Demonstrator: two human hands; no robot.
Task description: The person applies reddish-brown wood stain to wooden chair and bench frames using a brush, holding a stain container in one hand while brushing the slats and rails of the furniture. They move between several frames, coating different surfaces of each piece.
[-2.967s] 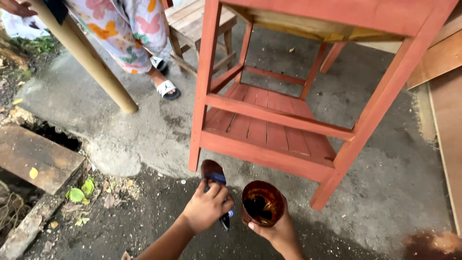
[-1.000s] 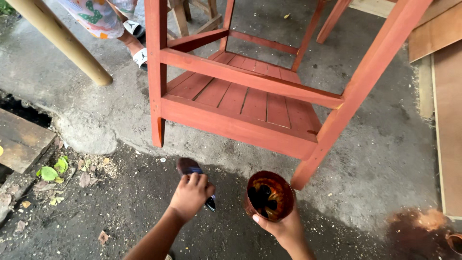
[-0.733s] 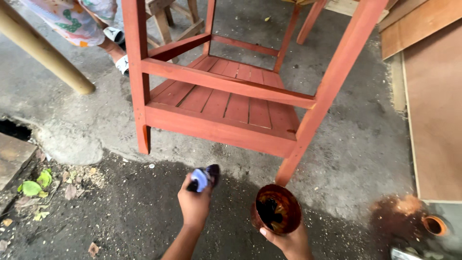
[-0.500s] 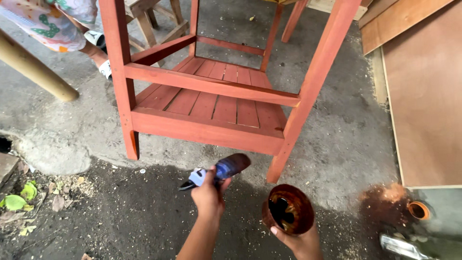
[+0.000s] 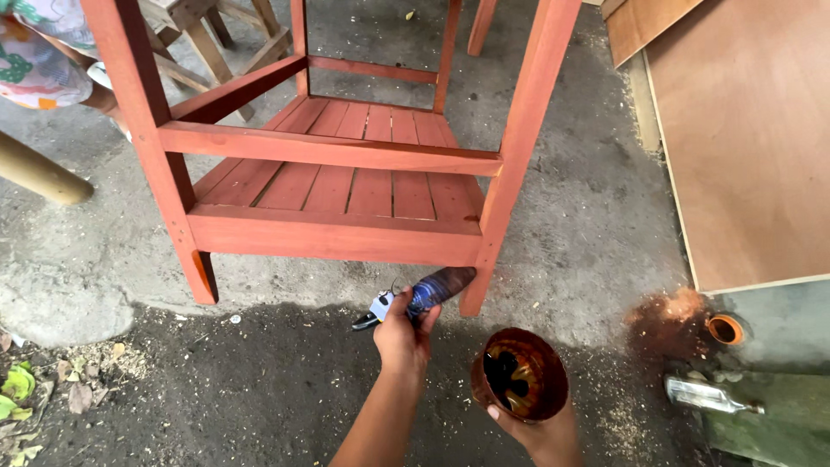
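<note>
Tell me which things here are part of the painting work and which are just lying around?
In use: paintbrush in the left hand, its bristles at the red wooden frame's front leg; stain-filled cup in the right hand.

Lying about: glass bottle, small orange lid, plywood sheet, wooden pole.

No packages, labels, signs or screens in view.

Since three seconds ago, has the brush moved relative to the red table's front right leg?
Yes. The brush, in the left hand, has swung rightward; its bristles now sit against the foot of the table's front right leg.
</note>
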